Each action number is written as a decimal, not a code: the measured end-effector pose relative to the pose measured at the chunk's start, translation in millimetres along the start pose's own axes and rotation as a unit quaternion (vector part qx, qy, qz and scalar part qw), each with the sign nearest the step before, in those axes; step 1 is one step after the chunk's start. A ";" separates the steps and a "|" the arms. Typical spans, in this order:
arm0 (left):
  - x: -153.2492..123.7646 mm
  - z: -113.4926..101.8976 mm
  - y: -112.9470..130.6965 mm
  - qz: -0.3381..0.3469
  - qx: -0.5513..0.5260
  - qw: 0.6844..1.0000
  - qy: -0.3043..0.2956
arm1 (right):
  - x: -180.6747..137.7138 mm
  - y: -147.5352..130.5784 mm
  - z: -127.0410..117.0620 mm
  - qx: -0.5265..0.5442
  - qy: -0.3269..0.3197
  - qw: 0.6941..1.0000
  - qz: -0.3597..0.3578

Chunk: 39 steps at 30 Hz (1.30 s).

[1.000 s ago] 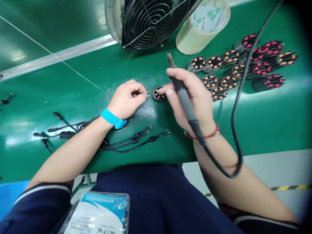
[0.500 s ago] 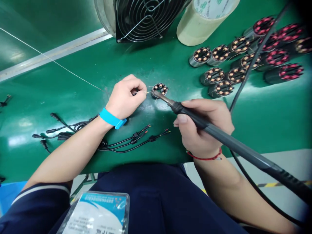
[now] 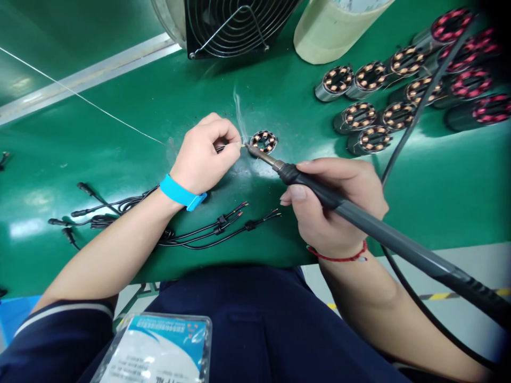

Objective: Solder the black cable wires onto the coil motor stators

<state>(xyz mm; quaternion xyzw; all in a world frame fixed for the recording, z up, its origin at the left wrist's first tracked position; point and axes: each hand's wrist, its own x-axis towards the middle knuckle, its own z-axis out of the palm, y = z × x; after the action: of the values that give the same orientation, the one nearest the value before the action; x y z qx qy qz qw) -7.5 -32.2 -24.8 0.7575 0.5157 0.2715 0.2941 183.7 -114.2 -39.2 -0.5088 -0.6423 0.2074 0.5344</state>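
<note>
My right hand (image 3: pixel 339 205) is closed around the grey and black handle of a soldering iron (image 3: pixel 351 210). The iron's tip lies at the left edge of a small stator (image 3: pixel 264 142) with copper windings, and a thread of smoke (image 3: pixel 238 109) rises there. Close by on the left, my left hand (image 3: pixel 209 151) pinches a thin wire (image 3: pixel 242 145) with a yellowish end that meets the iron's tip. Part of a dark cable shows inside its curled fingers. A thin silvery strand (image 3: pixel 99 108) runs from the upper left toward this hand; its near end is hard to follow.
Several copper-wound stators (image 3: pixel 367 80) and red-wound ones (image 3: pixel 473 82) stand at the right, crossed by the iron's cord (image 3: pixel 415 111). A fan (image 3: pixel 235 26) and a tape roll (image 3: pixel 325 34) are at the back. Black cables (image 3: pixel 199 234) with bared ends lie near the front edge.
Smoke now rises at the iron's tip. The tip has shifted slightly left, from over the stator's rim to the wire end at my left fingertips. The view has moved a little.
</note>
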 end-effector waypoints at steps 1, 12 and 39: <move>-0.1 0.1 -0.3 0.001 0.001 1.000 0.000 | -0.6 0.4 -0.3 -0.003 -0.004 1.000 0.004; 0.3 -0.3 -0.6 -0.004 0.007 1.000 -0.009 | -1.6 -1.7 -0.2 0.019 -0.006 1.000 0.014; 0.5 -0.3 -0.7 0.018 -0.001 1.000 0.013 | 38.2 -21.6 -12.2 -0.022 -0.143 0.988 0.045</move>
<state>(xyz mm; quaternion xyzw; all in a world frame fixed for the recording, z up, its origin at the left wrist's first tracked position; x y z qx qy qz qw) -8.0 -31.4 -25.0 0.7630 0.5055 0.2870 0.2826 188.7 -92.8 0.7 -0.5137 -0.6931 0.2874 0.4161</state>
